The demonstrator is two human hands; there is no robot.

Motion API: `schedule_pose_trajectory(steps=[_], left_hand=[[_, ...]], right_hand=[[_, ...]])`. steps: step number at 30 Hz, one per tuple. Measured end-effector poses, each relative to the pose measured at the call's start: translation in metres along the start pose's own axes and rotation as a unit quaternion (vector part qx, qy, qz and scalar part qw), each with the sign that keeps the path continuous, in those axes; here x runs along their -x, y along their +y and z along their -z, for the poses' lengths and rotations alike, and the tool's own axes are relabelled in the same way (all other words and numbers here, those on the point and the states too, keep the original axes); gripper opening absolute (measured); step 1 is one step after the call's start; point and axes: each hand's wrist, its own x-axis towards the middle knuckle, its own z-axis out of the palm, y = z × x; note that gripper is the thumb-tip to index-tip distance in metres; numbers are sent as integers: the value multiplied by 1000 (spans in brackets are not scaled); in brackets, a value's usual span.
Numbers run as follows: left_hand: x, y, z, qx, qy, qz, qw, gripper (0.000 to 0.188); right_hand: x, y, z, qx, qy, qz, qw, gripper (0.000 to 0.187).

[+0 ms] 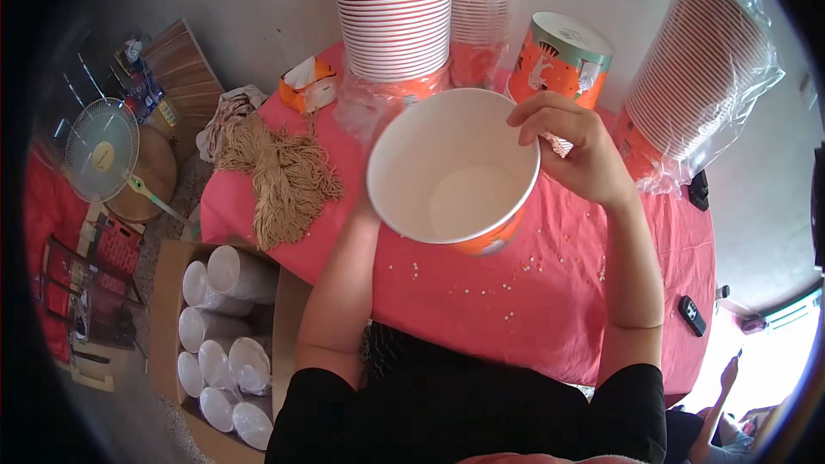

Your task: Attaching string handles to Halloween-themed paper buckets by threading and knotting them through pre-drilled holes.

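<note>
R hand (574, 148) gripping paper bucket (453, 170) rim

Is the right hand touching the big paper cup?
Touching. The head view shows the right hand with its fingers curled over the rim of the big paper cup.

A pink cloth (550, 292) is covering the table, and a plain pale wall (275, 0) is running behind it. Left of the table a round wooden stool (155, 174) is standing on the grey floor (168, 232) with a small pale-green fan (101, 150) leaning over it, wooden boards (185, 64) are leaning against the wall, and an open cardboard box (168, 292) is sitting just beside the table. Daylight is coming in at the lower right edge (795, 326).
</note>
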Motion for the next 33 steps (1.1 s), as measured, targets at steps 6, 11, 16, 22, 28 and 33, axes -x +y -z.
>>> schedule_pose_trajectory(steps=[6, 11, 16, 22, 28, 33], left_hand=[[9, -6, -21, -353, 41, -39, 934, 49], [13, 12, -77, -306, 191, -4, 933, 56], [4, 19, -65, -406, 186, -86, 891, 51], [3, 11, -87, -502, 171, -179, 829, 36], [5, 16, -84, -424, 141, -61, 893, 18], [11, 62, -87, -524, 136, -32, 840, 18]], right_hand=[[3, 52, -29, -65, 67, -48, 994, 15], [5, 58, -40, -44, 133, -69, 988, 21], [3, 36, -31, -1, 238, -78, 968, 21], [8, -22, -58, 59, 41, -35, 997, 26], [16, -30, -74, 168, 0, 4, 986, 15], [19, -39, -61, 138, -53, -37, 988, 27]])
